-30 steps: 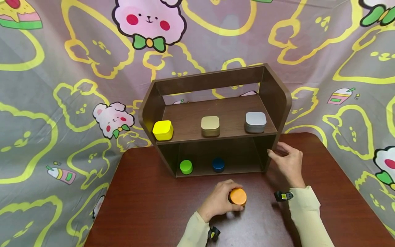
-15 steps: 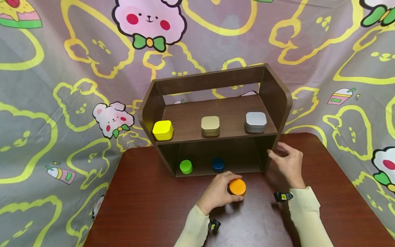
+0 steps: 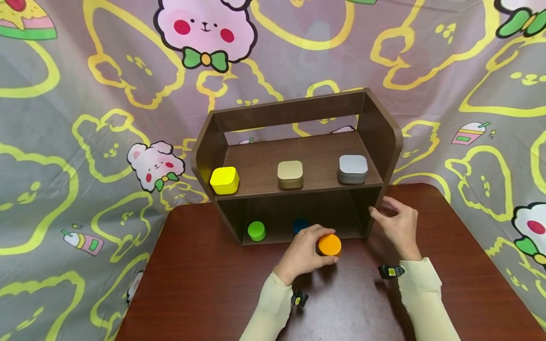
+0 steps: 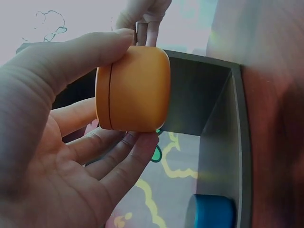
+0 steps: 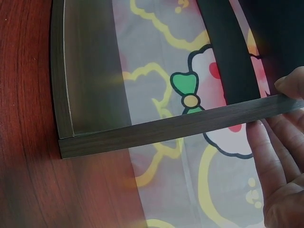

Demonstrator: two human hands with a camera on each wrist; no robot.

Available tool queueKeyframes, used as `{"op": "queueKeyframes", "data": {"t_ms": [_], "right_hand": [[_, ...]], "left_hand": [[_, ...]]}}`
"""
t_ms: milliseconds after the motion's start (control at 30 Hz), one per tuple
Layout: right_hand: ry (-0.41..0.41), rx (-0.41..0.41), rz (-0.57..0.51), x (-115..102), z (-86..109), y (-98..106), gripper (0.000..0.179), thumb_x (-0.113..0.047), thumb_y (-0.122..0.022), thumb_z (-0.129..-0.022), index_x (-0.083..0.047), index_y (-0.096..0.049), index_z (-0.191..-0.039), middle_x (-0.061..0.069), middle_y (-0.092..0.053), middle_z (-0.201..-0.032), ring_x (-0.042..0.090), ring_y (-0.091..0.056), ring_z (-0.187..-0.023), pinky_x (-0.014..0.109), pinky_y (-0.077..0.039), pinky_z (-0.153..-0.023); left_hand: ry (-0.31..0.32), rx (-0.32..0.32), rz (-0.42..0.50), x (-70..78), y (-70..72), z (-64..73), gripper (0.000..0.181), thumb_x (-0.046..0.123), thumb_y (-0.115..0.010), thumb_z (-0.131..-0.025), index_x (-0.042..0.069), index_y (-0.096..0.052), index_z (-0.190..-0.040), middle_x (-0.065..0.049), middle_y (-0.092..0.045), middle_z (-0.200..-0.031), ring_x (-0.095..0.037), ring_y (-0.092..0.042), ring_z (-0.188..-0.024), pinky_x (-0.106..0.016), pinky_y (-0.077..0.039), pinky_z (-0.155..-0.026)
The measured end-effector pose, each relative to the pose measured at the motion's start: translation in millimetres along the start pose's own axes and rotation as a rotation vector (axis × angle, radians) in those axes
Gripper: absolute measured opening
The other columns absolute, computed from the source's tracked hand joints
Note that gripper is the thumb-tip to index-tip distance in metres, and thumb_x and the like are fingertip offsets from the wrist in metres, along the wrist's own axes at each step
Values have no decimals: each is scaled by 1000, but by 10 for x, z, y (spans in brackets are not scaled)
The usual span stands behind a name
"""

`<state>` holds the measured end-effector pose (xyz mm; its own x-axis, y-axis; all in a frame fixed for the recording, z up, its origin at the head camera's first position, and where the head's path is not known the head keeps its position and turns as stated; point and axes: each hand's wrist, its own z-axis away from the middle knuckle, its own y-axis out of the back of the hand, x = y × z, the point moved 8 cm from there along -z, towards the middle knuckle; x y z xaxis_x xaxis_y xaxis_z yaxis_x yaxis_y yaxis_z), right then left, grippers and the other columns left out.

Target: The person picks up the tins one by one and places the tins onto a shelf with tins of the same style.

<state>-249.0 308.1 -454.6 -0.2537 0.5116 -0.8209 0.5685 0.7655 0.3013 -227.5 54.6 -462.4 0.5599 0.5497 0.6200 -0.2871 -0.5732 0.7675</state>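
Observation:
My left hand (image 3: 304, 251) holds a round orange tin (image 3: 330, 245) between thumb and fingers, in front of the lower shelf opening. The left wrist view shows the tin's seam and smooth side, with the thumb on one side and fingertips on the other. My right hand (image 3: 397, 226) pinches the right side panel of a dark brown two-tier shelf (image 3: 298, 192); in the right wrist view, thumb and fingers (image 5: 268, 159) lie on opposite faces of the panel. Partly hidden behind my left hand, a round blue tin (image 3: 300, 225) stands on the lower tier. Left of it is a round green tin (image 3: 257, 230).
Along the upper tier's front stand a yellow square tin (image 3: 224, 180), a gold tin (image 3: 290, 174) and a silver tin (image 3: 352, 169). The shelf stands on a reddish-brown table (image 3: 192, 284). A cartoon-print cloth (image 3: 106, 156) hangs behind.
My left hand has carried the orange tin forward, closer to the shelf's lower tier, and now covers part of the blue tin. My right hand has stayed on the side panel.

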Motion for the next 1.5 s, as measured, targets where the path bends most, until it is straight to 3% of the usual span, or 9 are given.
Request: {"op": "queueKeyframes", "data": {"t_ms": [433,767,1033,1300,1500], "right_hand": [[3,8,9,16,8,25,25,1,-87,-76,2,-80,-101,25,-78,-94,-24,-60,-73,2,-49,-65],[2,7,11,-1,4,45,26,1,-87,-76,1,-80,-101,27,-78,-95,-24,-60,-73,3,-49,-66],[-2,6,-14,-1,-11,23,25,2,-87,-76,2,-80,-100,15,-80,-89,-21,-63,-72,4,-52,-66],[11,-8,-9,-5,-4,0,25,2,-85,-78,3,-79,-102,28,-77,-95,-23,-62,-73,4,-52,-68],[16,-8,-19,-32,3,3,25,1,-86,-77,1,-80,-101,29,-77,-95,-23,-62,-74,4,-52,-68]], "left_hand": [[0,18,-18,-3,14,-329,62,31,-88,-84,12,-66,-138,-2,-71,-127,-12,-66,-107,-19,-53,-97],[11,15,-25,-55,-46,-459,61,31,-89,-83,10,-67,-136,-4,-72,-126,-14,-66,-105,-20,-53,-94],[26,30,-45,-116,-129,-567,61,31,-88,-84,8,-68,-136,-6,-72,-126,-17,-67,-104,-21,-54,-94],[57,27,-65,-195,-275,-663,60,34,-88,-84,12,-68,-136,-5,-72,-129,-17,-68,-106,-22,-55,-94],[52,32,-79,-210,-329,-744,60,35,-87,-85,12,-67,-137,-5,-71,-132,-16,-69,-107,-22,-56,-95]]}}
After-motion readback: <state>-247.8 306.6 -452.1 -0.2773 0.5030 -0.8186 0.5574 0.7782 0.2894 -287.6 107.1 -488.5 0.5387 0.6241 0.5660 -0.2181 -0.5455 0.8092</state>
